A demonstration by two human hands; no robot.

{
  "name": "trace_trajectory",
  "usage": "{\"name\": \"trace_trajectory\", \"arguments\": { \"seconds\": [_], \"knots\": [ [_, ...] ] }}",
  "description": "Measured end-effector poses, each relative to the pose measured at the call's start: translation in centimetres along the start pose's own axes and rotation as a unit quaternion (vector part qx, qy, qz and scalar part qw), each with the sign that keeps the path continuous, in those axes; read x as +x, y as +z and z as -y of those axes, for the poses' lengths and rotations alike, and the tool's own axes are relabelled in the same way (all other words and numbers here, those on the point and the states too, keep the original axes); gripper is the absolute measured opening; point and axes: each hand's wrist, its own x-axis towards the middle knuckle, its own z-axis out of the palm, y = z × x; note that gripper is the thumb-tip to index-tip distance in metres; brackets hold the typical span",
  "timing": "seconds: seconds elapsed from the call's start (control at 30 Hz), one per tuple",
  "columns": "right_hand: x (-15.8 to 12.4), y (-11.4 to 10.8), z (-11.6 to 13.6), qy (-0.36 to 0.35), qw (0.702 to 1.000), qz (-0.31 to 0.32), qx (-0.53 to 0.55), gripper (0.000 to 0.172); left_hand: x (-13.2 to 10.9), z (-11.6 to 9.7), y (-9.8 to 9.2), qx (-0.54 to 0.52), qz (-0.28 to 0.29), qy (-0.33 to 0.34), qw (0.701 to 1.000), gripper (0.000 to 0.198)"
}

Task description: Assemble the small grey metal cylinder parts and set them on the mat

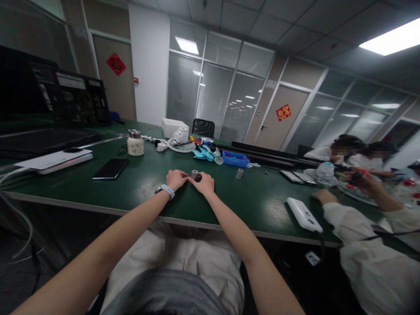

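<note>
At the middle of the green table, in the head view, my right hand (204, 183) curls its thumb and fingers round a small grey metal cylinder (194, 173), which looks like a little motor. My left hand (177, 179) is closed from the other side, its fingertips meeting my right thumb in front of the cylinder. What the left fingers pinch is too small to make out. A second, similar metal cylinder (239, 173) stands upright to the right, apart from both hands.
Behind lie light-blue fan blades (206, 154), a white fan grille (181, 146) and a blue bin (235, 158). A jar-like bottle (135, 144) and phone (110, 169) lie left. A white power strip (303, 214) and a co-worker's sleeve (357, 232) are right.
</note>
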Motion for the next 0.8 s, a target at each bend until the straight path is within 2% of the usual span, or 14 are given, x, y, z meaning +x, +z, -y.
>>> {"name": "trace_trajectory", "arguments": {
  "seconds": [0.23,0.37,0.6,0.7,0.8],
  "knots": [
    [0.2,0.3,-0.5,0.005,0.997,-0.004,0.081,0.044,0.1,0.0,0.0,-0.010,-0.015,-0.008,1.000,0.033],
    [0.7,0.4,-0.8,0.066,0.984,-0.002,0.165,0.041,0.5,0.1,0.2,-0.033,-0.047,-0.025,0.998,0.035],
    [2.0,-0.3,-2.2,0.207,0.908,0.042,0.362,0.042,0.9,0.5,0.5,-0.058,-0.050,-0.038,0.996,0.029],
    [2.1,-0.9,-2.1,0.233,0.879,0.059,0.412,0.041,1.0,0.6,0.6,-0.072,-0.055,-0.043,0.995,0.028],
    [2.0,-1.4,-1.8,0.244,0.864,0.065,0.436,0.039,1.0,0.6,0.7,-0.080,-0.054,-0.042,0.995,0.027]
  ]
}}
